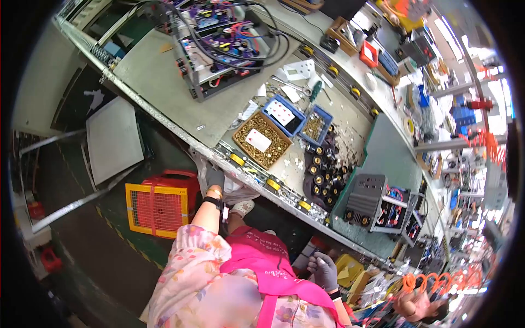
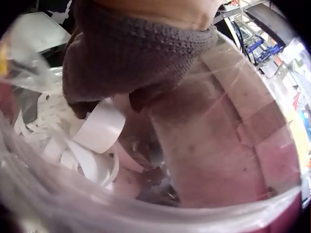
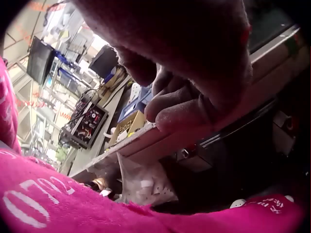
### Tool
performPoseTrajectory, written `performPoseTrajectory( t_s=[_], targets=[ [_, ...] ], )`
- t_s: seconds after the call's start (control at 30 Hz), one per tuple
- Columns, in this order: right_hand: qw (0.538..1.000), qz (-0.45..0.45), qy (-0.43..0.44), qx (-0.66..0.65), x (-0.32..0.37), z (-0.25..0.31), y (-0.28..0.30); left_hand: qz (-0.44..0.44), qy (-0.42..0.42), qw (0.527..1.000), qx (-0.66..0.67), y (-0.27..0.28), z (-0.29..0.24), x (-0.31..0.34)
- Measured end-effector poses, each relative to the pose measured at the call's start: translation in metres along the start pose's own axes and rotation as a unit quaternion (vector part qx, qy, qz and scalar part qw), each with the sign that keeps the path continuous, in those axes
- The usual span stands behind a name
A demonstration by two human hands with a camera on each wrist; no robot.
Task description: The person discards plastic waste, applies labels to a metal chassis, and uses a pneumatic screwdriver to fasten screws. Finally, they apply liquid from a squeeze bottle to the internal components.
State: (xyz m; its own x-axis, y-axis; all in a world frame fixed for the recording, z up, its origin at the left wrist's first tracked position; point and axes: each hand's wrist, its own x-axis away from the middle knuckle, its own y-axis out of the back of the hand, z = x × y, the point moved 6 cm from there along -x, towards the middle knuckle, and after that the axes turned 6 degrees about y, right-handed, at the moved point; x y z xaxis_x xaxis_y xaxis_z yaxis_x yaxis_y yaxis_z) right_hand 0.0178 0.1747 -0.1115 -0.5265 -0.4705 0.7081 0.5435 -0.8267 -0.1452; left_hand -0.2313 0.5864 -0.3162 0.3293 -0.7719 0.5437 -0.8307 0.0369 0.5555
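1. Left hand and right hand: grey gloves on both.
2. Paper strips: white.
3. Bag: see-through, whitish.
4. Apron: hot pink, white lettering.
5. Sleeve: pale pink, printed with flowers.
6. Surface: greyish green.
7. Box: brown; small parts: gold-coloured.
8. Trays: blue.
9. Cards: white with red marks.
10. Grille frame: yellow, with a red vertical band.
11. Rollers: yellow.
12. Circuit boards: purple.

A gray-gloved left hand is hanging inside a clear plastic bag, a curled white strip is showing right at the fingertips, white scraps are lying below them.
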Motion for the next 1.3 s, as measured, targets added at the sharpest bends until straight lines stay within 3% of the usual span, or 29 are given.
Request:
performPoseTrajectory(
  t_s=[0.07, 0.2, 0.27, 0.37, 0.43, 0.53, 0.63, 0.73, 0.8, 0.83, 0.87, 0.9, 1.0, 1.03, 1.07, 1.13, 1.17, 1.3],
  targets=[
    [0.999, 0.018, -0.005, 0.041, -0.013, 0.005, -0.007, 0.116, 0.045, 0.981, -0.145, -0.011, 0.018, -0.005],
    [0.993, 0.069, -0.022, 0.089, -0.038, 0.014, -0.03, 0.213, -0.038, 0.971, -0.105, -0.004, 0.047, -0.002],
    [0.986, 0.105, -0.014, 0.126, -0.05, 0.024, -0.052, 0.226, -0.049, 0.97, -0.071, 0.009, 0.049, 0.006],
    [0.967, 0.189, 0.021, 0.171, -0.072, 0.039, -0.092, 0.235, -0.09, 0.951, -0.182, 0.024, 0.041, 0.021],
    [0.948, 0.247, 0.055, 0.195, -0.082, 0.059, -0.139, 0.204, -0.121, 0.956, -0.173, 0.046, 0.02, 0.049],
    [0.885, 0.345, 0.14, 0.279, -0.092, 0.09, -0.218, 0.217, -0.101, 0.956, -0.169, 0.068, 0.008, 0.072],
    [0.753, 0.432, 0.315, 0.383, -0.11, 0.117, -0.298, 0.237, -0.131, 0.955, -0.122, 0.063, 0.024, 0.06],
    [0.723, 0.416, 0.4, 0.381, -0.127, 0.152, -0.379, 0.28, -0.169, 0.939, -0.104, 0.081, 0.001, 0.066],
    [0.632, 0.359, 0.544, 0.419, -0.119, 0.192, -0.433, 0.352, -0.029, 0.929, 0.112, 0.098, -0.021, 0.074],
    [0.662, 0.338, 0.521, 0.42, -0.132, 0.204, -0.457, 0.336, -0.05, 0.929, 0.144, 0.108, -0.038, 0.065],
    [0.613, 0.341, 0.607, 0.373, -0.132, 0.224, -0.485, 0.322, -0.069, 0.928, 0.174, 0.12, -0.055, 0.058],
    [0.619, 0.318, 0.611, 0.378, -0.133, 0.243, -0.509, 0.286, -0.106, 0.938, 0.164, 0.135, -0.077, 0.045],
    [0.596, 0.278, 0.637, 0.401, -0.133, 0.302, -0.587, 0.053, -0.279, 0.954, 0.095, 0.175, -0.136, 0.0],
    [0.579, 0.278, 0.637, 0.426, -0.146, 0.318, -0.613, 0.032, -0.284, 0.954, 0.095, 0.171, -0.146, -0.023],
    [0.606, 0.282, 0.599, 0.44, -0.158, 0.331, -0.636, -0.006, -0.308, 0.95, 0.04, 0.17, -0.158, -0.043],
    [0.554, 0.266, 0.619, 0.489, -0.15, 0.353, -0.681, -0.081, -0.352, 0.93, -0.071, 0.17, -0.192, -0.069],
    [0.55, 0.271, 0.618, 0.492, -0.158, 0.359, -0.7, -0.045, -0.319, 0.943, -0.083, 0.159, -0.199, -0.088],
    [0.48, 0.236, 0.597, 0.598, -0.21, 0.37, -0.769, -0.144, -0.394, 0.894, -0.154, 0.132, -0.227, -0.119]
  ],
)
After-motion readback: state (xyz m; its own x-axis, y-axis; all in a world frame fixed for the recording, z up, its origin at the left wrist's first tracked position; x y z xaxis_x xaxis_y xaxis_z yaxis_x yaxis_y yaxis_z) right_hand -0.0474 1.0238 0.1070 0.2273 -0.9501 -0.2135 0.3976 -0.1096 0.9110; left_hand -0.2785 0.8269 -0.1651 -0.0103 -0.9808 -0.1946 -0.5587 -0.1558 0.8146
